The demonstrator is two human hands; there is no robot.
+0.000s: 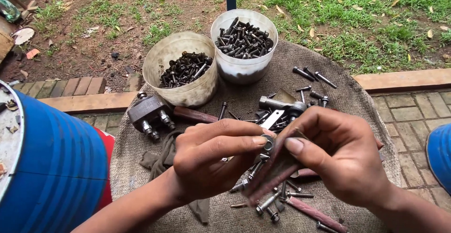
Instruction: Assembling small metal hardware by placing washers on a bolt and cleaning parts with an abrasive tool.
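My left hand [213,155] pinches a small metal bolt with a washer [268,143] between thumb and fingers. My right hand [336,151] holds a reddish-brown strip of abrasive cloth [272,174] against that bolt, thumb pressing near the washer. Both hands meet above a round surface covered in brown burlap [141,167]. Loose dark bolts [272,200] lie on the cloth just below my hands.
Two white plastic tubs, a left tub [162,54] and a right tub [270,31], hold several bolts at the far side. A grey metal block with studs [149,113] and a wooden-handled tool [195,115] lie at left. Blue drums, one drum [51,162] at left and another drum [439,153] at right, flank the surface. Grass and brick paving lie beyond.
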